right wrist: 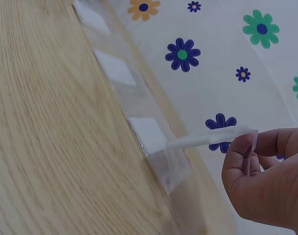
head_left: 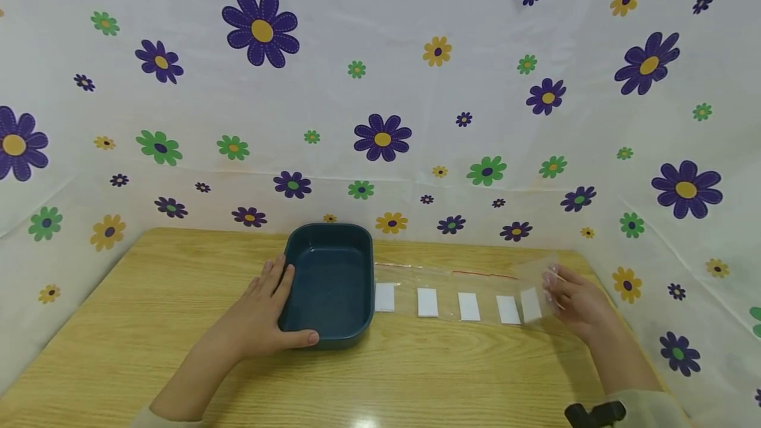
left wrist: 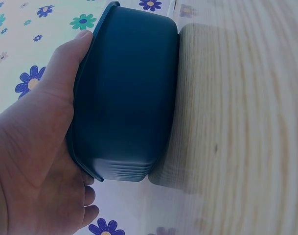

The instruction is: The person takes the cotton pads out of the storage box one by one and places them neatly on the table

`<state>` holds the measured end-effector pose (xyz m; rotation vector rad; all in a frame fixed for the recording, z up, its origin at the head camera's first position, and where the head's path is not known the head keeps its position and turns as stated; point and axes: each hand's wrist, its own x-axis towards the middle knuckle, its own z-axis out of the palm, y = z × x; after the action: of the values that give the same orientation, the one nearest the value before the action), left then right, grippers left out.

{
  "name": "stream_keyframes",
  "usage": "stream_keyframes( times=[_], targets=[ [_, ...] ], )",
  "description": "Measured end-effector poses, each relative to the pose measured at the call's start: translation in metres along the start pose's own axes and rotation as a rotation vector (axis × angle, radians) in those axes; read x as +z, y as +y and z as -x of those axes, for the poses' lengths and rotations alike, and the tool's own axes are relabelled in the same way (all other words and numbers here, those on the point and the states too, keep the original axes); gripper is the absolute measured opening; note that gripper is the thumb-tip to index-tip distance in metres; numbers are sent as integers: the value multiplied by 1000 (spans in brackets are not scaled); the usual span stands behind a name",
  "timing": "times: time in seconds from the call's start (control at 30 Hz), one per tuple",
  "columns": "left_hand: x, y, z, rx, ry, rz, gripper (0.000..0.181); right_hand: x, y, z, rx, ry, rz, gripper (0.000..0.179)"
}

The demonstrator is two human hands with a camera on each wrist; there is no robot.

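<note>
A dark teal plastic tub stands on the wooden table. My left hand rests on its near-left corner, thumb on the near rim and fingers stretched along the left side; in the left wrist view the hand lies along the rim. To the tub's right runs a row of clear zip bags, each showing a white piece. At the row's right end my right hand pinches the edge of a clear zip bag, raised off the table. That bag appears edge-on in the right wrist view.
The light wooden table ends at the back against a white curtain with purple, green and yellow flowers. The curtain also hangs along both sides. A dark wrist strap piece shows on the right sleeve.
</note>
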<state>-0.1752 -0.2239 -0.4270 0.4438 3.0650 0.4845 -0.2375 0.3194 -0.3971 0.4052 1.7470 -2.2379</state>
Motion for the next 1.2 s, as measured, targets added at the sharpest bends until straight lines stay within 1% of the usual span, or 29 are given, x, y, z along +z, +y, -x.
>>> stream_keyframes(
  times=[0.1,0.17,0.23,0.4,0.47,0.57,0.8,0.93,1.1,1.2],
  targets=[
    [0,0,0,4,-3,2,133,-6,2,1,-3,-11,-19,63],
    [0,0,0,7,-3,7,133,-10,3,1,-2,-10,-24,52],
    [1,0,0,9,-2,7,133,-13,3,1,5,4,-23,48],
    [2,-1,0,6,-1,1,133,-19,3,-2,27,37,12,71],
    [2,-1,0,5,0,1,133,-21,3,-3,32,45,29,76],
    [1,-1,0,6,2,1,133,-26,3,-5,34,53,36,77],
    [0,1,0,8,-5,5,133,-38,6,-6,30,24,53,77],
    [0,1,1,7,2,5,132,-43,9,-7,21,20,58,77],
    [1,-1,0,6,8,6,132,-46,11,-9,20,32,70,75],
    [2,-1,0,5,6,10,132,-48,12,-10,14,57,95,74]
  ],
)
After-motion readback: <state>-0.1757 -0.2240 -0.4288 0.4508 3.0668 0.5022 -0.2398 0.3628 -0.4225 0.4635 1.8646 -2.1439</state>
